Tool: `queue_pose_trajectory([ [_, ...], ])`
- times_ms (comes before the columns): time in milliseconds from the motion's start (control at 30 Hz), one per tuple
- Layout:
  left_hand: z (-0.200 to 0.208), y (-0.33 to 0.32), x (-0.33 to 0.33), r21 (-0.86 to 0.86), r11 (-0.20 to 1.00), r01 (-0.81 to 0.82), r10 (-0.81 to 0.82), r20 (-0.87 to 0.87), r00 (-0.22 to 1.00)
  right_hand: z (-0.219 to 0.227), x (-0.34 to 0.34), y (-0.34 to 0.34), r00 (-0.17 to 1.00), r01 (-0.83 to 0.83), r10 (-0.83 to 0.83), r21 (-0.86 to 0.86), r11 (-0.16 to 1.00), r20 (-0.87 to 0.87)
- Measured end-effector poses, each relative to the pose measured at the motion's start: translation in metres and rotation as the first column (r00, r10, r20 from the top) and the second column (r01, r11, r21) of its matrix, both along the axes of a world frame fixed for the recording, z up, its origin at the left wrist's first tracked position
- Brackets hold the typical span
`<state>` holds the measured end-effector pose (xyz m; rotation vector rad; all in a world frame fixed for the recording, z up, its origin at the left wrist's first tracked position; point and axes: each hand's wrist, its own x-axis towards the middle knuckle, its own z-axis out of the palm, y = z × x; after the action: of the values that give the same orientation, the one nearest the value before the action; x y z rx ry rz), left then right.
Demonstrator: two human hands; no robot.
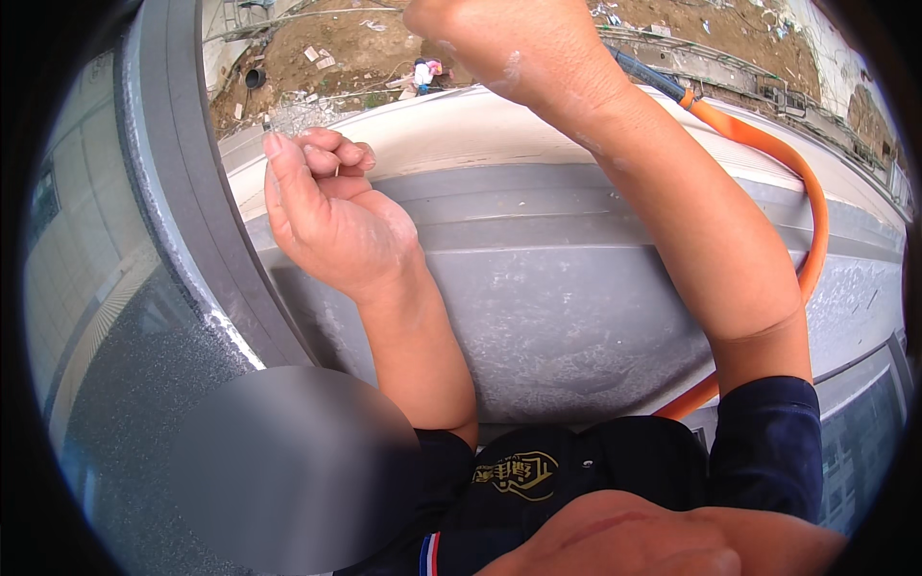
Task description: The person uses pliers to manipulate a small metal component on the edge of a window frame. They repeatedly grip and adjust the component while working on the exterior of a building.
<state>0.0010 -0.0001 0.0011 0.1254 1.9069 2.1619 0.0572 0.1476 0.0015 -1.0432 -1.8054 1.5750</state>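
My left hand point(336, 211) is raised palm up above the grey window ledge, close to the upright grey frame point(187, 144). Its fingers curl toward the thumb, and a thin small piece, too fine to name, shows at the fingertips. Farther forward, my right hand point(514, 48) reaches to the upper edge of the view. Its back faces me and the fingers bend in, their tips out of sight, so anything held there is hidden. Behind the right wrist runs a dark blue fitting point(643, 77) joined to an orange hose or strap point(812, 192), which loops down behind my forearm.
A dusty grey sill point(567, 317) spans the space before my body, with a pale outer ledge point(451, 130) beyond it. Glass point(144, 355) stands left of the frame. Far below lie dirt ground point(355, 43), scattered debris and a person point(424, 77).
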Motion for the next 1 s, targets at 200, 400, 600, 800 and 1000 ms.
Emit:
queue_pose_trajectory([
  [200, -0.001, 0.000, 0.000, -0.005, 1.000, -0.004, 0.004, -0.003, 1.000, -0.010, 0.000, -0.001, 1.000, 0.007, -0.006, 0.056, 0.998, -0.028],
  [400, -0.001, 0.000, -0.001, 0.001, 1.000, 0.002, -0.002, -0.009, 1.000, -0.008, -0.001, -0.001, 0.997, 0.008, -0.005, 0.033, 0.999, -0.079],
  [600, -0.002, 0.000, -0.002, 0.004, 1.000, 0.003, -0.003, -0.007, 1.000, -0.012, 0.000, -0.001, 0.994, 0.014, -0.006, 0.073, 0.997, -0.107],
  [800, 0.002, 0.001, 0.001, -0.013, 1.000, 0.005, -0.005, -0.004, 1.000, 0.000, -0.001, 0.000, 0.995, -0.017, 0.019, 0.015, 1.000, -0.102],
  [1000, 0.002, 0.002, 0.002, -0.014, 1.000, 0.008, -0.009, -0.011, 1.000, -0.002, -0.001, 0.000, 0.992, -0.018, 0.024, 0.052, 0.999, -0.121],
])
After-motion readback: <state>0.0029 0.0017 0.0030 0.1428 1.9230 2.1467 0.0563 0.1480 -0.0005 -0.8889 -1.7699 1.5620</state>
